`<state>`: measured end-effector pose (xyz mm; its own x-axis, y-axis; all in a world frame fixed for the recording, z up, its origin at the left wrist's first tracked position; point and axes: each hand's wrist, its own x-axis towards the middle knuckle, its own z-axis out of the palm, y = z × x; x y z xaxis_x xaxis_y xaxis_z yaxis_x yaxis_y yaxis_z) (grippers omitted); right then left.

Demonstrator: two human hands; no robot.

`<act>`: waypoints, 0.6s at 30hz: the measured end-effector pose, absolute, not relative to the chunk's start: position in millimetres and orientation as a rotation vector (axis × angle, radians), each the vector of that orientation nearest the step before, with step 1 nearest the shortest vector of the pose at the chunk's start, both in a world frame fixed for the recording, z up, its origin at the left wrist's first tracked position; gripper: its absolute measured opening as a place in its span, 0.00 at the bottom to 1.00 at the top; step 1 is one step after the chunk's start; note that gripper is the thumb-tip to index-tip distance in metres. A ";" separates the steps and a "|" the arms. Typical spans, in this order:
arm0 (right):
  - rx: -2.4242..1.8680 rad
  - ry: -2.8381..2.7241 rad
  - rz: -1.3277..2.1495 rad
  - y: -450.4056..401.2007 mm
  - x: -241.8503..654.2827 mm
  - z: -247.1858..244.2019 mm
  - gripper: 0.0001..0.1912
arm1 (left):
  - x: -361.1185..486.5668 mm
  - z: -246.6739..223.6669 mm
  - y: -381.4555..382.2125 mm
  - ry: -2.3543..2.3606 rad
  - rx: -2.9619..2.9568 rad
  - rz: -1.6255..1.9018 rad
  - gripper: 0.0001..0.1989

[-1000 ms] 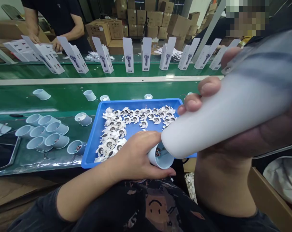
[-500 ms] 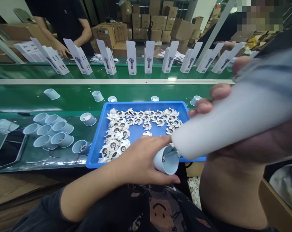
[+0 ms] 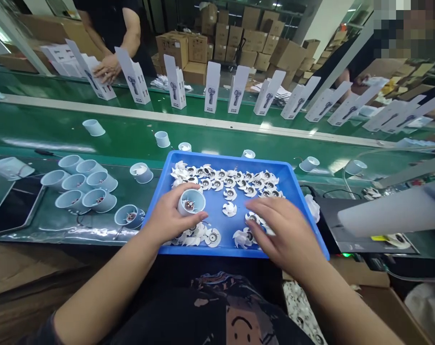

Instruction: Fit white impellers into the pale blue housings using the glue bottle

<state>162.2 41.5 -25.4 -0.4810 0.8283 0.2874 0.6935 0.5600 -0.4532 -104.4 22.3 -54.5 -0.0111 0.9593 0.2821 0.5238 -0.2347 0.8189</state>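
My left hand (image 3: 169, 211) is closed around a light blue cup-shaped housing (image 3: 200, 205), its open end toward me and a small part with wires showing inside. It is over the left half of a blue tray (image 3: 312, 235) of white fan impellers (image 3: 213, 237). Over the tray's right side, my right hand (image 3: 285, 230) is open with fingers apart, close to the impellers there; contact cannot be made out. A single impeller (image 3: 229, 209) lies between the hands. To the right, a thick whitish cylinder (image 3: 390, 211) juts in above a dark work surface.
Several blue housings (image 3: 73, 201) stand grouped left of the tray, beside a dark flat panel (image 3: 14, 206). More housings (image 3: 162, 139) sit on the green belt (image 3: 131, 129). Open white printed boxes (image 3: 210, 88) line the far side. A co-worker's hand (image 3: 108, 69) touches one box.
My right hand has let go of the whitish cylinder and moved left over the tray. My left hand has carried the blue housing up and left. The view has shifted and tilted.
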 end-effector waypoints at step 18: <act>-0.910 -1.773 1.755 46.0 129.3 -31.3 0.28 | -115.5 -69.0 17.7 1.493 1.513 1.516 0.35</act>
